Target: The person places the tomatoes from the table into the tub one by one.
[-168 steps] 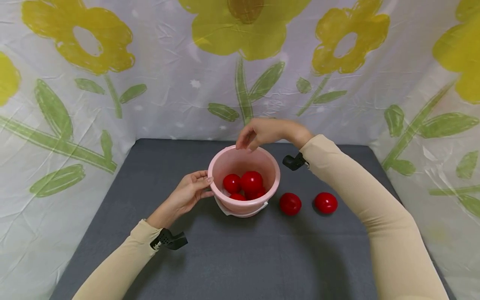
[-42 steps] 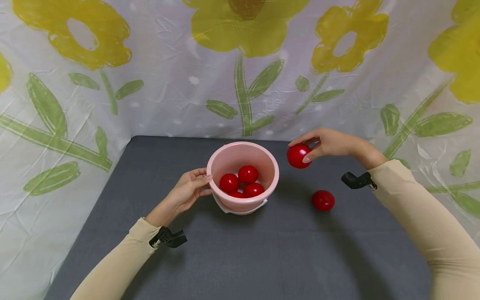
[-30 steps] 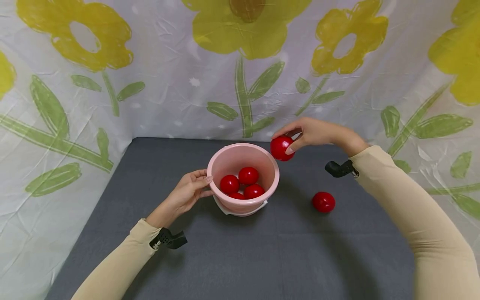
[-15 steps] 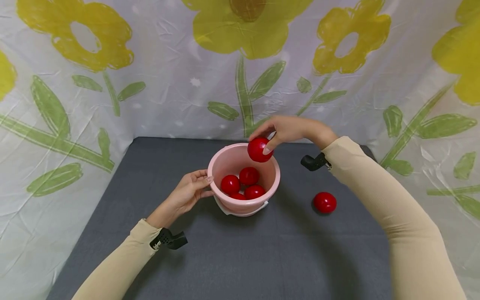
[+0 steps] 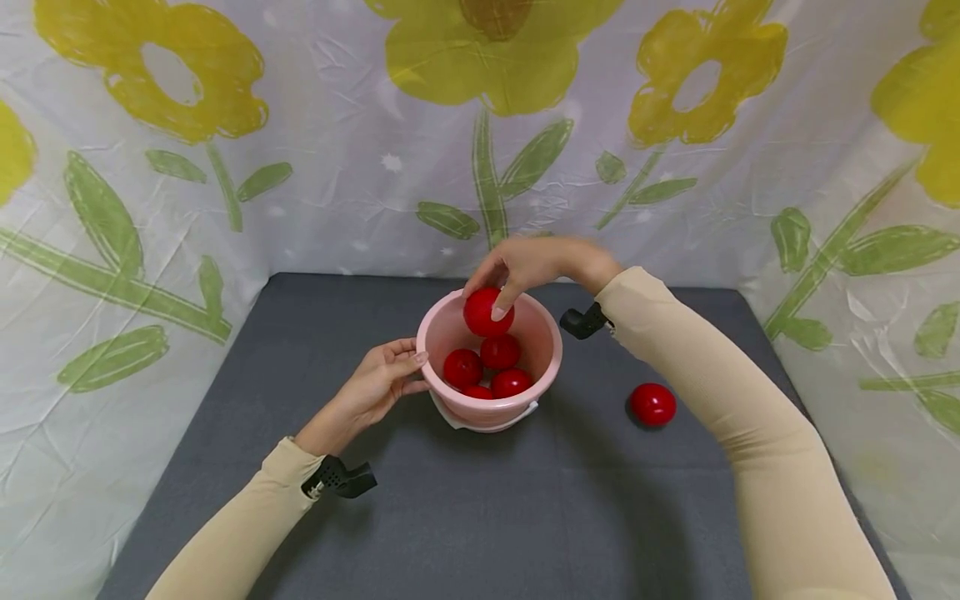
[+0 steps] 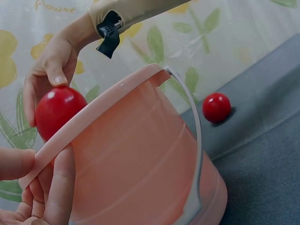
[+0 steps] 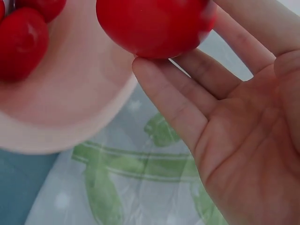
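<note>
A pink bucket (image 5: 487, 414) with a white handle stands on the table, and several glossy red tomatoes (image 5: 500, 352) lie inside it. My left hand (image 5: 378, 379) pinches the bucket's left rim; in the left wrist view its thumb (image 6: 16, 163) is on one side of the wall and fingers on the other. My right hand (image 5: 525, 262) holds another red tomato (image 5: 483, 312) by thumb and fingertips, at the bucket's mouth near the far rim. In the right wrist view this tomato (image 7: 157, 26) rests against the fingertips, with the palm away from it.
One more red tomato (image 5: 652, 405) lies on the dark grey tablecloth (image 5: 555, 508), right of the bucket. A pale curtain (image 5: 337, 192) with painted yellow flowers hangs behind the table and along both sides.
My right hand has carried a tomato leftward from beside the bucket to over its opening. Earlier, two tomatoes lay on the table to the right; now one does. My left hand keeps its grip.
</note>
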{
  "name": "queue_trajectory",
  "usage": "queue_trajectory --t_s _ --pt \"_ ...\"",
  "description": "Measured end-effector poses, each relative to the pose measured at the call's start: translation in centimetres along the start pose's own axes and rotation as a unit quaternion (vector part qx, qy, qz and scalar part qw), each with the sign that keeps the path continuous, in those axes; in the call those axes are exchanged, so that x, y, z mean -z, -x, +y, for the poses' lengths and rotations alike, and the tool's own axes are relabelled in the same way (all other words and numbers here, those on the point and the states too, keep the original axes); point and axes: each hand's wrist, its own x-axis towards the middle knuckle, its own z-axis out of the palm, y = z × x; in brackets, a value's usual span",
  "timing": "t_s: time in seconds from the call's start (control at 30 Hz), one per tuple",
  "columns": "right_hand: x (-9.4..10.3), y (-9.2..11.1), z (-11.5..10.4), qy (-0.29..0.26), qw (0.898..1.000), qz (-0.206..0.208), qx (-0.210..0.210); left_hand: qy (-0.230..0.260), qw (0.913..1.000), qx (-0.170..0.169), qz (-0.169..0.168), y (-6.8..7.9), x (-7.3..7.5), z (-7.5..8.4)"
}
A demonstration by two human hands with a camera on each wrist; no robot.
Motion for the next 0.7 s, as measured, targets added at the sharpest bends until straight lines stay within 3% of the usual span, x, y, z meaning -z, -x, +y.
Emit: queue_trajectory --t_s 0.17,0.7 --pt "-0.7 -1.3 -0.1 -0.007 1.0 -0.024 0.014 -0.001 1.0 0.0 -0.003 0.1 0.0 0.0" --pt "-2.4 -3.7 -0.1 0.019 0.998 -0.065 0.0 0.001 1.0 -0.004 0.005 0.0 0.0 -0.2"
